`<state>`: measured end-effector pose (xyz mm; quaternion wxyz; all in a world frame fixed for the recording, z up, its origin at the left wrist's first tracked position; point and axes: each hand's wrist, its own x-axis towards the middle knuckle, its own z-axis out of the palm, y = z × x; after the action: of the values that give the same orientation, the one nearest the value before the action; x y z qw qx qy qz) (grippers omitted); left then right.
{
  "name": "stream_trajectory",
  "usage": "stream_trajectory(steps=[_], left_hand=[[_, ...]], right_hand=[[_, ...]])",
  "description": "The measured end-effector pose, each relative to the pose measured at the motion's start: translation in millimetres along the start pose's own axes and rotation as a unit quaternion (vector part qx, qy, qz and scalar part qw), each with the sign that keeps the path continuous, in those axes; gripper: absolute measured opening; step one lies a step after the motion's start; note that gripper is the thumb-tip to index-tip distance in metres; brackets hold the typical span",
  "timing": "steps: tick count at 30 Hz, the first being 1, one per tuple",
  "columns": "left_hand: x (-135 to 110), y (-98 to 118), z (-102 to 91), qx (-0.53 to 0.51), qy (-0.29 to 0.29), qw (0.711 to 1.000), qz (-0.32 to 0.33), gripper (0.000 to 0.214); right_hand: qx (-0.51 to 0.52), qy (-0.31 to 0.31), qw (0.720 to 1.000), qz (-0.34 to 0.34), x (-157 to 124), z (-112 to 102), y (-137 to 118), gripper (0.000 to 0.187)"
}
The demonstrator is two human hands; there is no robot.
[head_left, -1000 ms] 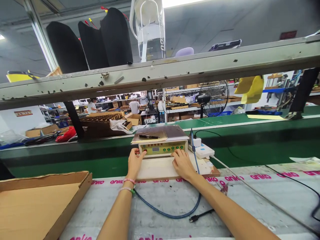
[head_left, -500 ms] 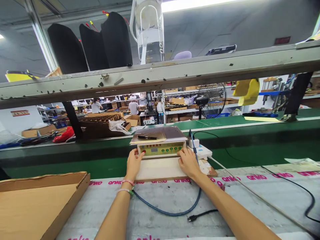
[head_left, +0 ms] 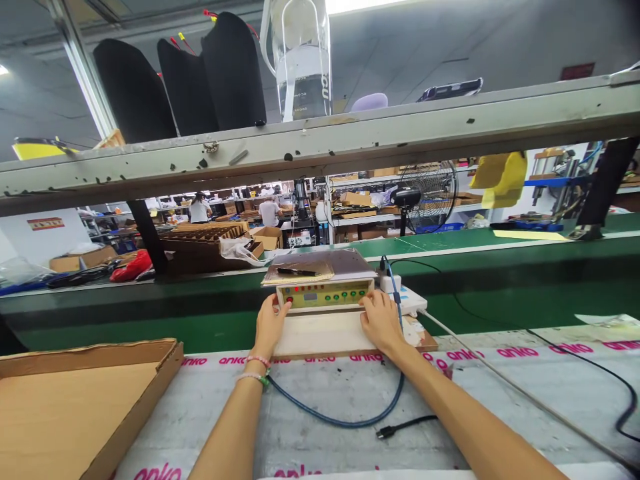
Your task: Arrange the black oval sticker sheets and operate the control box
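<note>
At the far edge of the grey bench, a beige box-shaped tester with green buttons [head_left: 325, 294] sits on a pale wooden board [head_left: 324, 333]; the left hand [head_left: 270, 325] and right hand [head_left: 381, 321] grip its front corners with curled fingers, seemingly squaring or operating it. Any shift likely needs care for the blue cable [head_left: 345, 417] looping below, the white power strip [head_left: 407, 300] just beside, and the brown cardboard tray [head_left: 85, 400] at left.

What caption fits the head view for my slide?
Left hand and right hand rest at either end of a cream box-shaped tester with green buttons.
</note>
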<state>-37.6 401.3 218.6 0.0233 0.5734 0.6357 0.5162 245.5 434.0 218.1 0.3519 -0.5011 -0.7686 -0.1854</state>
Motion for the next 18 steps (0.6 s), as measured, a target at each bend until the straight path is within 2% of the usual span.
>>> stream_trajectory(steps=[7, 12, 18], left_hand=[[1.0, -0.7, -0.1, -0.017, -0.008, 1.0, -0.009, 0.03], [0.1, 1.4, -1.3, -0.023, -0.005, 1.0, -0.009, 0.027], [0.3, 0.6, -2.0, -0.027, -0.006, 1.0, -0.003, 0.026]], right_hand=[[0.03, 0.049, 0.998, 0.02, -0.4, 5.3, 2.3, 0.028], [0.055, 0.055, 0.997, 0.012, -1.0, 9.1, 5.5, 0.028], [0.062, 0.034, 0.997, -0.008, -4.1, 9.1, 7.6, 0.019]])
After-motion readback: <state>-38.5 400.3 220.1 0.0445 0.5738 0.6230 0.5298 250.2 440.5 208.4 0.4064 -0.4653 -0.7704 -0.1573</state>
